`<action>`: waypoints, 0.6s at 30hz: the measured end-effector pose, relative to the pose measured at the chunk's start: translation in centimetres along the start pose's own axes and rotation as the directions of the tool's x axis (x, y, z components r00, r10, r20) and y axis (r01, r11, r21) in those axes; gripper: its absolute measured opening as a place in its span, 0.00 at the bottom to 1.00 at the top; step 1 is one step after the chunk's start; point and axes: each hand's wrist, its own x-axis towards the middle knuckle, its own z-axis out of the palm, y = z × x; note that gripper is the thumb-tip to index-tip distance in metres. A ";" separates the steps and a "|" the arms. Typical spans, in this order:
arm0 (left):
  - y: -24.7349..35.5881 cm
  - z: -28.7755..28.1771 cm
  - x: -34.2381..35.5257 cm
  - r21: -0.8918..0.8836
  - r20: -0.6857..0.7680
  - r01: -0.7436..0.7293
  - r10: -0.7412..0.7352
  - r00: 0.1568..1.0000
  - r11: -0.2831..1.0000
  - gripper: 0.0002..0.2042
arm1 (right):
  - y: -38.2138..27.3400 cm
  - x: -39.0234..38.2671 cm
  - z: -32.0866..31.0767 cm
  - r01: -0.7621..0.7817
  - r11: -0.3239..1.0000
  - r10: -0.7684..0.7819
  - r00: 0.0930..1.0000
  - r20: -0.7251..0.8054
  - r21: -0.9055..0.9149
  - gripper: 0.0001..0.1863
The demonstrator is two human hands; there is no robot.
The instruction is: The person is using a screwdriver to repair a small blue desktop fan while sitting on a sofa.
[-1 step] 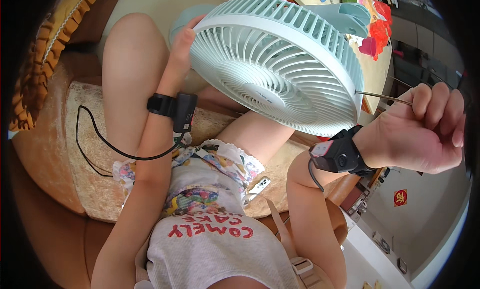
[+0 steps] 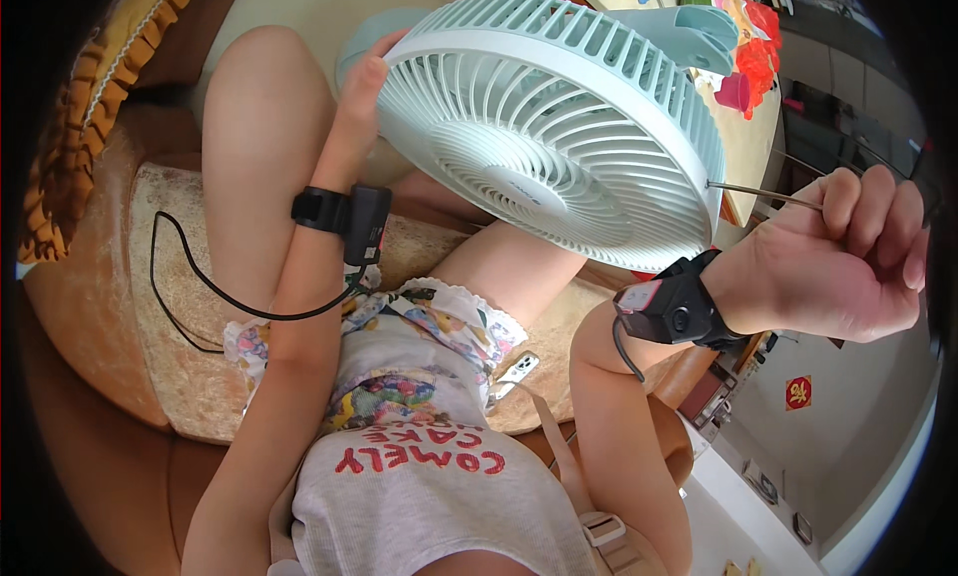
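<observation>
A pale blue and white electric fan [image 2: 529, 127] is tilted above my lap, its round slatted grille facing me. My left hand [image 2: 367, 82] grips the grille's left edge; most of its fingers are hidden behind the rim. My right hand [image 2: 843, 252] is closed in a fist at the right, holding a screwdriver [image 2: 763, 193] by its hidden handle. The thin metal shaft points left, and its tip meets the white rim on the fan's right side. Behind the grille, a light blue neck or stand part [image 2: 679, 35] sticks out to the right.
I sit on a brown sofa with a worn tan cover [image 2: 180, 306]. Beside my thigh lies a white phone [image 2: 516, 373]. Past the fan stands a table [image 2: 753, 162] with red plastic wrapping [image 2: 760, 62] and a pink cup [image 2: 733, 93]. A black cable [image 2: 215, 287] hangs from my left wrist device.
</observation>
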 end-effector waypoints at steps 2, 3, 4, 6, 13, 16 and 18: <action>-0.2 -0.2 0.0 0.033 0.005 -0.021 0.020 1.000 0.999 0.41 | 0.7 -0.3 0.7 0.184 0.952 -0.233 0.953 -0.191 -0.246 0.10; -0.3 -0.2 0.0 0.030 0.004 -0.019 0.019 1.000 0.999 0.41 | 0.9 -0.4 1.0 0.182 0.952 -0.231 0.954 -0.189 -0.248 0.10; -0.4 -0.1 0.1 0.027 -0.003 -0.020 0.020 1.000 0.999 0.42 | 1.1 -0.5 1.3 0.208 0.929 -0.279 0.937 -0.212 -0.305 0.10; -0.4 -0.3 0.0 0.024 -0.014 -0.018 0.019 1.000 1.000 0.42 | 1.1 -0.6 1.4 0.226 0.905 -0.322 0.918 -0.232 -0.361 0.10; -0.3 0.0 0.0 -0.003 -0.010 -0.017 0.017 1.000 1.000 0.40 | 1.5 -1.1 2.1 0.334 0.709 -0.586 0.770 -0.255 -0.621 0.05; -0.4 -0.2 0.1 -0.014 -0.017 -0.026 0.026 1.000 1.000 0.40 | 1.8 -1.0 2.1 0.315 0.673 -0.612 0.745 -0.265 -0.669 0.03; -0.5 -0.4 0.1 -0.038 -0.006 -0.017 0.017 1.000 0.999 0.39 | 1.8 -1.3 2.3 0.312 0.629 -0.633 0.737 -0.236 -0.712 0.04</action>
